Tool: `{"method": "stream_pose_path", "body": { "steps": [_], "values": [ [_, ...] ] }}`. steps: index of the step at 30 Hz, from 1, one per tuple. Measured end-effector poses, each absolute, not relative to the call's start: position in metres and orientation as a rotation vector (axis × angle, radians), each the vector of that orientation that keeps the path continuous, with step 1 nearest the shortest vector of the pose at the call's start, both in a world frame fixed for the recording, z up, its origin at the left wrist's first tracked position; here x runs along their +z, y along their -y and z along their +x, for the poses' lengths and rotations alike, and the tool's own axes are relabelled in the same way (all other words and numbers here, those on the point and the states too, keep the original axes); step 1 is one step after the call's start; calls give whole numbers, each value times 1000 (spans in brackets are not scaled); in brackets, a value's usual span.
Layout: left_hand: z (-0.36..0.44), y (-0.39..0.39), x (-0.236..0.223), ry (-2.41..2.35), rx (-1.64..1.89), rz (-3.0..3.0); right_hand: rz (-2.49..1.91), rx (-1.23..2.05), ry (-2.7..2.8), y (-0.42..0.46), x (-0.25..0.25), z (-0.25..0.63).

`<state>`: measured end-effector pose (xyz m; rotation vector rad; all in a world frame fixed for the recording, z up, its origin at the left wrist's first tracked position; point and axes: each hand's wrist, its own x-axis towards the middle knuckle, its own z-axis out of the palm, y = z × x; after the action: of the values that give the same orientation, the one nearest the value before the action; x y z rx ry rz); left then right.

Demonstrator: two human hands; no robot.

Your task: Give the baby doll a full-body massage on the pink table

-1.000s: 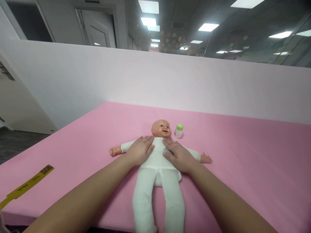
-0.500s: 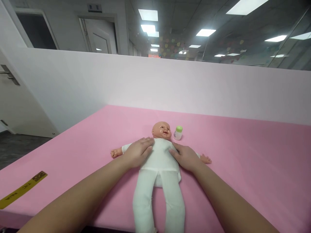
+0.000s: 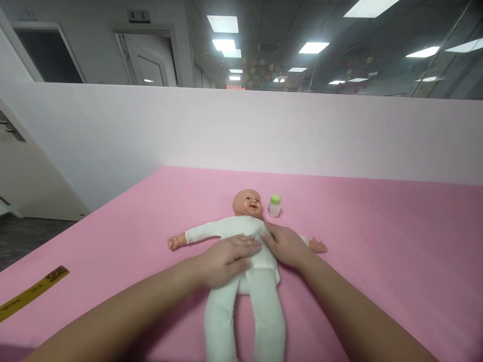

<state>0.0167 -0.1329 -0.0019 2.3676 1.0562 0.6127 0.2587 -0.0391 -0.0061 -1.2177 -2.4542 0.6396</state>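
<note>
A baby doll (image 3: 241, 229) in a white suit lies on its back on the pink table (image 3: 377, 241), head away from me, arms spread. My left hand (image 3: 226, 256) lies flat on the doll's belly, fingers stretched out. My right hand (image 3: 286, 245) rests flat on the doll's side and upper arm, fingers out toward the chest. A small white bottle with a green cap (image 3: 274, 205) stands just right of the doll's head.
A yellow tape strip (image 3: 32, 292) lies near the table's left front edge. A white partition wall (image 3: 264, 130) rises behind the table. Doors stand at the far left.
My left hand has slid from the doll's shoulder down to its belly, uncovering the doll's sleeve. My right hand has shifted slightly outward toward the doll's side.
</note>
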Motion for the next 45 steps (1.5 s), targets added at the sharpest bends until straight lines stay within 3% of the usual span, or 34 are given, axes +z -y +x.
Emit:
{"method": "stream_pose_path", "body": {
  "steps": [20,29,32,37,40,45],
  "values": [
    [7,89,-32,-1629,773,2344,-1091,583,2490,42,-1,262],
    [-12,79,-42,-1768,801,2228,-949,131,2511,57,-5,261],
    [-11,78,-41,-1777,827,2220,-520,274,2504,85,13,259],
    [-10,79,-42,-1792,825,2232,87,839,2504,123,27,244],
    [-10,79,-43,-1814,802,2229,28,887,2541,118,15,238],
    [-10,79,-44,-1804,775,2237,-388,607,2696,79,-5,237]
  ]
}}
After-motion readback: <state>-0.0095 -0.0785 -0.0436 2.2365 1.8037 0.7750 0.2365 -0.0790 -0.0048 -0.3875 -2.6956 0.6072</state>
